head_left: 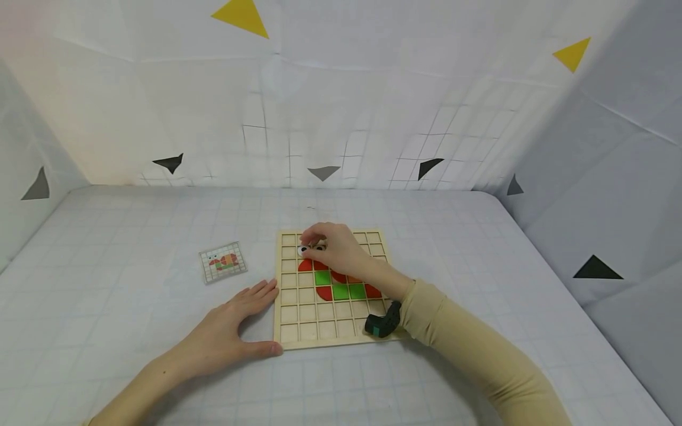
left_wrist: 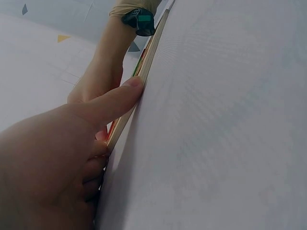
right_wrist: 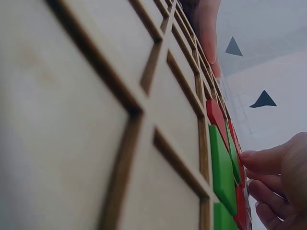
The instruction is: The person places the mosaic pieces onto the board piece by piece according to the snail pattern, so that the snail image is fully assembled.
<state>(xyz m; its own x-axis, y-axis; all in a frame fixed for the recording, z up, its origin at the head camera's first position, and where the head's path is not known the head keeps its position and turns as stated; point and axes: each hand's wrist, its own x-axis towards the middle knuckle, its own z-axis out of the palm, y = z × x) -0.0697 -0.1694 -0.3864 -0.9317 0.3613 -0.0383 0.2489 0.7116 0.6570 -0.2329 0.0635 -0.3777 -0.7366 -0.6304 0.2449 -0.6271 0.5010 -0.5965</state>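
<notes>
A wooden grid board [head_left: 298, 332] lies flat on the table, with red and green tiles set in its middle cells. My right hand [head_left: 341, 251] reaches over the upper left part of the board. Its thumb and index finger pinch a white eye tile [head_left: 302, 251] with a black pupil at the second row. Another eye tile [head_left: 319, 248] shows partly between the fingers. My left hand [head_left: 234, 325] rests beside the board, fingertips at its left edge and thumb at the lower left corner. Green tiles [right_wrist: 221, 167] and a red tile [right_wrist: 216, 114] stand out in the right wrist view.
A small picture card [head_left: 223, 262] lies left of the board, showing a gridded red, green and orange figure. A dark wrist device [head_left: 383, 320] on the right wrist overlaps the board's lower right corner. White cloth walls [head_left: 341, 89] enclose the table's back and sides.
</notes>
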